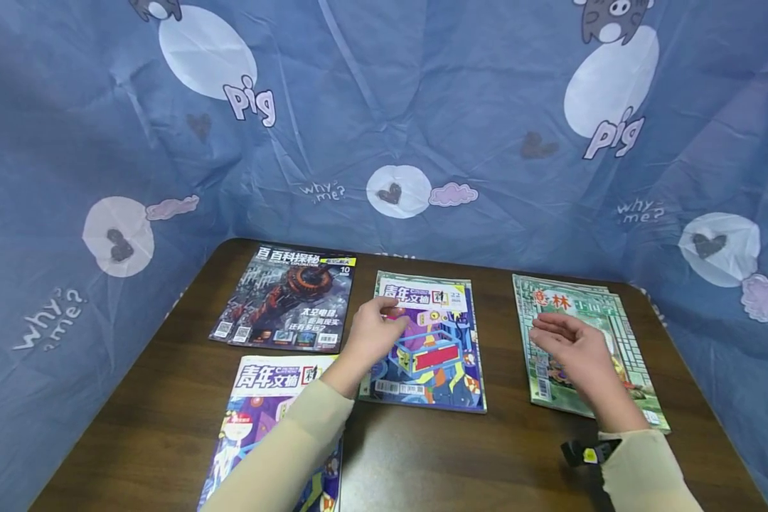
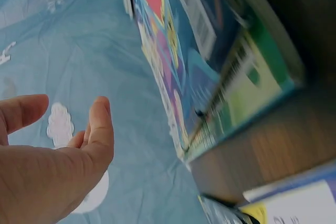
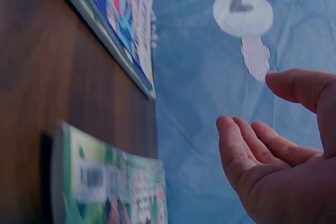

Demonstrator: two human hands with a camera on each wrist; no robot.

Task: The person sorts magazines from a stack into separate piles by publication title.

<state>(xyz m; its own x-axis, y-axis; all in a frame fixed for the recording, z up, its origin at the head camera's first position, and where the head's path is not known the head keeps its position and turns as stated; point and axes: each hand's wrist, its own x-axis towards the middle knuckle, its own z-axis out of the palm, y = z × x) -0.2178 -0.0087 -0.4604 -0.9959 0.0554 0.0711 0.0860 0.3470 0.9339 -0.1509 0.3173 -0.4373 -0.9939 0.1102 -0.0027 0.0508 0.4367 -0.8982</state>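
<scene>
My left hand (image 1: 372, 333) hovers over the left side of the middle stack, where a purple magazine (image 1: 432, 355) lies on a green-edged magazine (image 2: 252, 82). Thumb and fingers stand apart with nothing between them in the left wrist view. Above the right-hand stack of green magazines (image 1: 621, 341) is my right hand (image 1: 579, 352), its thumb also apart from loosely bent fingers (image 3: 239, 150). It holds nothing. Both hands look raised off the covers in the wrist views.
Dark-covered magazines (image 1: 288, 299) overlap at the table's back left. Another purple magazine (image 1: 249, 412) lies at the front left, partly hidden by my left sleeve (image 1: 288, 451). A blue patterned cloth (image 1: 384, 128) hangs behind and around the brown table (image 1: 435, 455).
</scene>
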